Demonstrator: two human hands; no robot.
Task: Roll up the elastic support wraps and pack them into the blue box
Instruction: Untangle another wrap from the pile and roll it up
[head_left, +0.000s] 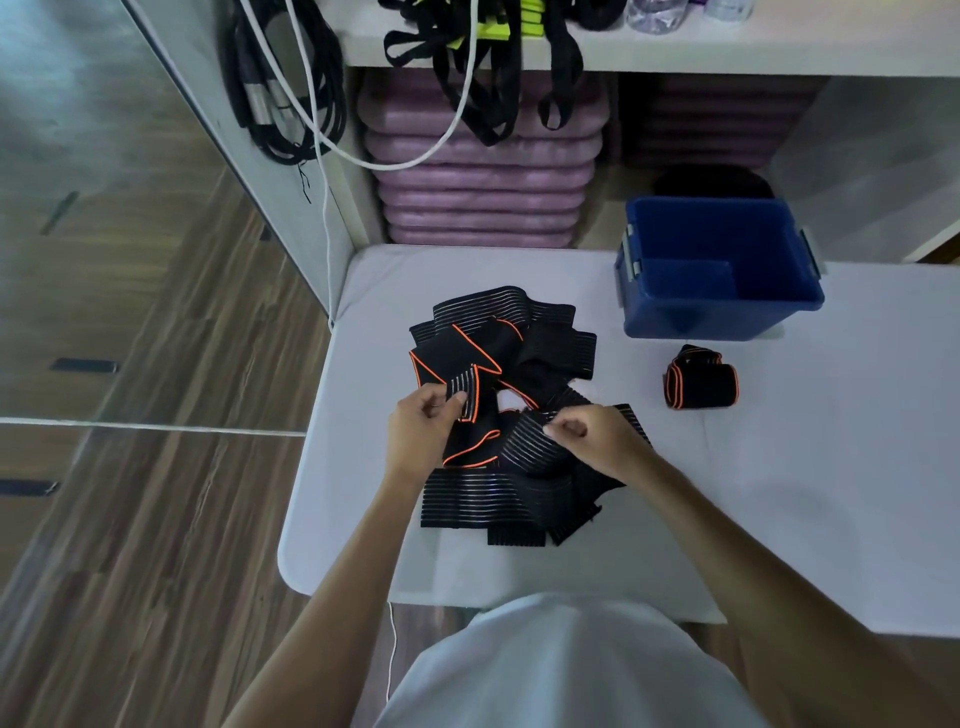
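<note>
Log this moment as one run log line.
left hand: pinching wrap pile | right hand: pinching pile | rolled wrap: beside blue box

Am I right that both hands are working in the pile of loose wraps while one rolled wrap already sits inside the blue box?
Not quite: the head view shows the rolled wrap on the table, in front of the blue box, not inside. Both the left hand and right hand do pinch the pile of loose wraps.

Looking down, there's a pale grey-white top (566, 670) filling the bottom of the view, plain, no print or logo showing. Both forearms are bare right down to the wrists, so no sleeves reach into sight. The left hand (421, 436) and right hand (597, 441) are bare too, with no gloves, watch or rings visible.
</note>
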